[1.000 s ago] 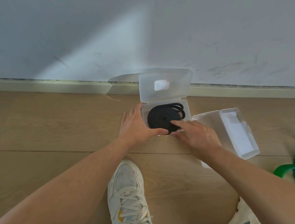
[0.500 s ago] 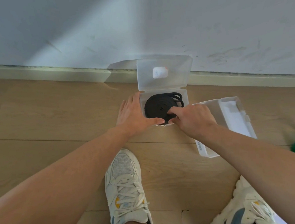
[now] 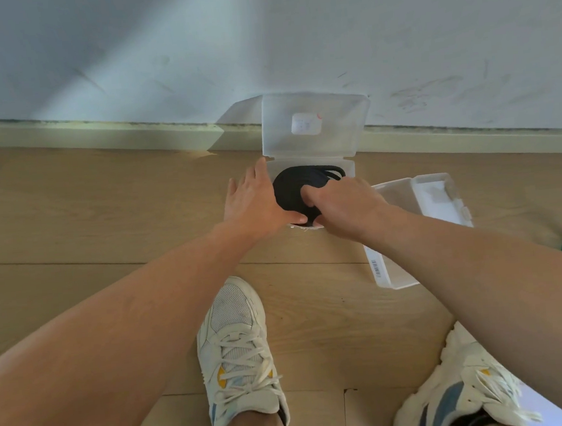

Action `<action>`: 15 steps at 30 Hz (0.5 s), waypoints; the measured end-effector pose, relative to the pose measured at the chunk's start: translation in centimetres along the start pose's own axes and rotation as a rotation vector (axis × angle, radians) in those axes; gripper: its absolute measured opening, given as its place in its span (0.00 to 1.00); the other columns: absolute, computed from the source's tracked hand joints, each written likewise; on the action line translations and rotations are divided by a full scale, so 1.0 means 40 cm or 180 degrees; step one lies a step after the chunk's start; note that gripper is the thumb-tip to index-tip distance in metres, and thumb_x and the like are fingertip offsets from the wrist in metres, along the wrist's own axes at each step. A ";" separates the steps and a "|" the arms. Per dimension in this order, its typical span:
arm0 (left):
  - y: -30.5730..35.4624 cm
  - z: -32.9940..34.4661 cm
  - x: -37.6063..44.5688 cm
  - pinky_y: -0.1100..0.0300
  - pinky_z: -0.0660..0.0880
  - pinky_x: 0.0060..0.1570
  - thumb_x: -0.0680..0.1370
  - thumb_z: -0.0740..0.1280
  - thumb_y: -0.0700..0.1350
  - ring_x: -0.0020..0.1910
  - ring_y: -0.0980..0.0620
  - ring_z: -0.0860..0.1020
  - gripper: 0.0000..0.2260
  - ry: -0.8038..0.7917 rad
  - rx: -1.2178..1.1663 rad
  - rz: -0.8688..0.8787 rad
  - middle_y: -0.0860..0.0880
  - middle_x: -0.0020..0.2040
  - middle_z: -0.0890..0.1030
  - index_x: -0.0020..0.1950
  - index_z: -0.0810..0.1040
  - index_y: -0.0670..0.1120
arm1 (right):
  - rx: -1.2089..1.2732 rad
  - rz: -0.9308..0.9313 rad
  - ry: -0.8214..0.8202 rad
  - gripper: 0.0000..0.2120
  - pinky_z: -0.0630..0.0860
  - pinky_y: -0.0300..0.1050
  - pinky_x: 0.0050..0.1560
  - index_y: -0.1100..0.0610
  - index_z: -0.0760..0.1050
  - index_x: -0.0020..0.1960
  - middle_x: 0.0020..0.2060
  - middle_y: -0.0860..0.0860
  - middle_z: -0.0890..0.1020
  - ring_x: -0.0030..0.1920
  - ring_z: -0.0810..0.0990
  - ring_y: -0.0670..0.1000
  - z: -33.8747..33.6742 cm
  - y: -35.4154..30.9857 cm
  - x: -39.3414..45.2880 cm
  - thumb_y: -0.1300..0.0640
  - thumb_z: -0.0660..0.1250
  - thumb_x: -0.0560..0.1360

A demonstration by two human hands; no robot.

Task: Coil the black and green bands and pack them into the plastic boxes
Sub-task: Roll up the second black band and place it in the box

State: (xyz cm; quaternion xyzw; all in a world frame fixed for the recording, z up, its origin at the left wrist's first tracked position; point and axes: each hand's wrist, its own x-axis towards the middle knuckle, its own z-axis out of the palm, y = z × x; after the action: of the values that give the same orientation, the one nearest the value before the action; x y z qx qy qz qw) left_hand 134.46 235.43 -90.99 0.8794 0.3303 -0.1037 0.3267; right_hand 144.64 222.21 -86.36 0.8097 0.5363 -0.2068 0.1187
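Black band [image 3: 293, 191] coiled inside open plastic box [image 3: 349, 169], under both hands.
Pressed down by right hand [image 3: 346, 203], fingers curled onto coil; left hand [image 3: 255, 205] flat, relaxed, bracing box's left side.

Open floor [image 3: 102, 211] left of box [image 3: 349, 169] w/ coil: free way in. Behind it, raised lid [image 3: 312, 125] and wall [image 3: 257, 38] block. Right side: 2nd box [image 3: 424, 197] just beside. Near side: both hands, left [image 3: 255, 205] & right [image 3: 346, 203], over the box; shoes [image 3: 240, 345] below.
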 end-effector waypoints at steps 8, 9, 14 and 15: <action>0.010 -0.022 -0.005 0.40 0.50 0.80 0.62 0.84 0.52 0.83 0.42 0.50 0.64 -0.0496 -0.0695 -0.0205 0.44 0.83 0.53 0.83 0.42 0.47 | 0.0770 0.0093 -0.0399 0.22 0.77 0.51 0.51 0.50 0.67 0.70 0.55 0.52 0.81 0.53 0.79 0.55 -0.004 0.041 -0.054 0.66 0.56 0.80; 0.010 -0.024 -0.008 0.41 0.47 0.80 0.63 0.84 0.51 0.83 0.43 0.46 0.65 -0.0594 -0.0766 -0.0233 0.45 0.84 0.49 0.83 0.39 0.47 | 0.0870 0.0140 -0.0297 0.20 0.77 0.51 0.53 0.48 0.69 0.70 0.57 0.50 0.81 0.55 0.79 0.54 -0.002 0.041 -0.064 0.63 0.56 0.81; -0.021 -0.018 -0.032 0.41 0.47 0.80 0.62 0.84 0.54 0.83 0.47 0.43 0.67 -0.0484 -0.1041 -0.0290 0.48 0.85 0.46 0.83 0.36 0.52 | 0.1797 0.0662 0.0827 0.11 0.78 0.52 0.57 0.44 0.78 0.59 0.49 0.39 0.82 0.52 0.82 0.47 -0.014 0.083 -0.076 0.54 0.63 0.80; -0.020 -0.015 -0.041 0.41 0.48 0.80 0.62 0.84 0.55 0.83 0.47 0.43 0.67 -0.0485 -0.1087 -0.0309 0.49 0.85 0.46 0.83 0.36 0.53 | 0.1834 0.0722 0.0867 0.10 0.78 0.51 0.56 0.44 0.78 0.58 0.49 0.39 0.82 0.51 0.82 0.46 -0.020 0.094 -0.081 0.54 0.64 0.79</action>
State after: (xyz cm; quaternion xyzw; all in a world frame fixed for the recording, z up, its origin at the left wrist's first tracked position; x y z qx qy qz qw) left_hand 132.67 235.46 -90.29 0.7838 0.3595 -0.1281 0.4899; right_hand 147.16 218.40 -84.27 0.8846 0.3733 -0.2252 -0.1654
